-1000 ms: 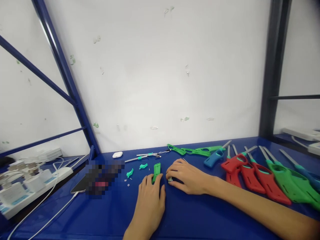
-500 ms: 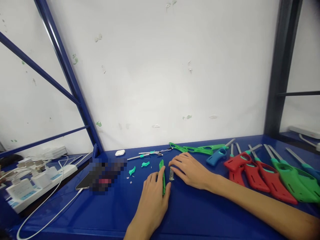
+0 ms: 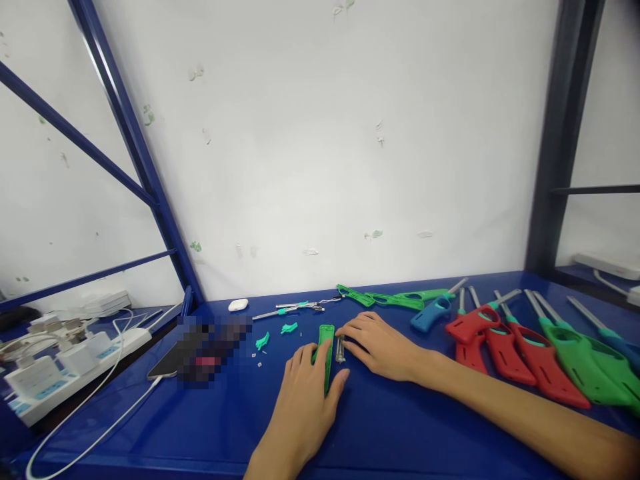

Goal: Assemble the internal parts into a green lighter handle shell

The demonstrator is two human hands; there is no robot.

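Lower centre of frame: left hand (image 3: 303,403) over green shell (image 3: 327,331), thumb off it, grip unclear. Right hand (image 3: 377,345): fingertips narrow at clear tube (image 3: 340,351), just right; can't tell if pinched. Shell probably light, stiff: take long edges. Tube likely slick, perhaps brittle; hold mid-body.

green shell (image 3: 327,339) turned from its edge to show its hollow side, left thumb (image 3: 337,389) spread wider

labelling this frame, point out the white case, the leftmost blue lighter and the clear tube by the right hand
White case (image 3: 238,305), head view: middle of its upper surface.
Blue lighter (image 3: 428,316), head view: on its handle.
Clear tube (image 3: 340,351), head view: middle of its visible length.
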